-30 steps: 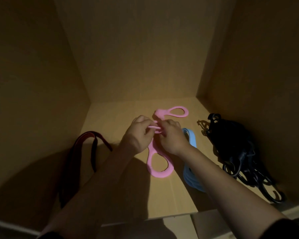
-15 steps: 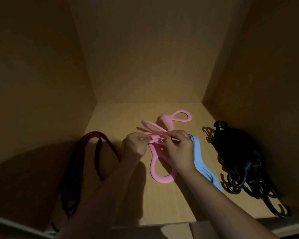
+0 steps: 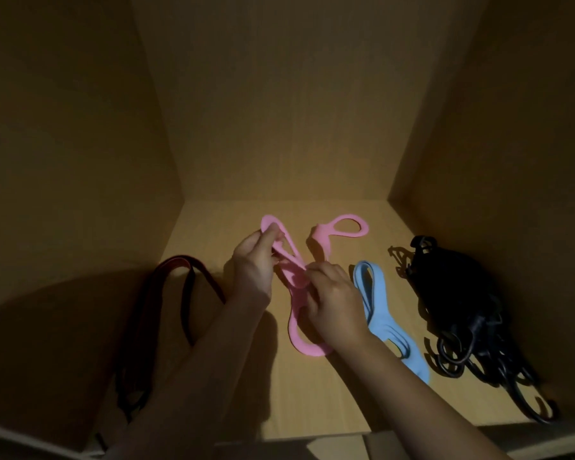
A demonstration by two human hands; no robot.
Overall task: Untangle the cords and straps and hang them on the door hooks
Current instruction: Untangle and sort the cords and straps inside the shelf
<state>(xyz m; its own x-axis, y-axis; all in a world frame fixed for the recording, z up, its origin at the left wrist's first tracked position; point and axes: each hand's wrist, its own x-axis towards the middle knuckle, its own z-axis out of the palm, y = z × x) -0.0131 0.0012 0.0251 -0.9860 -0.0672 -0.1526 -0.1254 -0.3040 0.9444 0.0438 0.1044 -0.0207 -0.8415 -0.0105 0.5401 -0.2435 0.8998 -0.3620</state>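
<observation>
A pink rubbery strap (image 3: 344, 227) with looped ends lies twisted on the wooden cabinet floor (image 3: 312, 393). My left hand (image 3: 254, 267) pinches one lifted pink loop at its top. My right hand (image 3: 332, 300) grips the strap's knotted middle, just right of the left hand. A larger pink loop rests on the floor below my right hand. A blue strap (image 3: 379, 313) lies flat to the right, partly under my right wrist. A dark red strap (image 3: 180, 293) leans in the left corner.
A heap of black cords with hooks (image 3: 462, 310) fills the right side against the cabinet wall. Wooden walls close in on the left, back and right. The cabinet's front edge (image 3: 346, 439) runs along the bottom. No door hooks are in view.
My left hand has drawn one pink loop up and to the left, away from the knot. My right hand stays on the strap's middle. The view has tilted slightly.
</observation>
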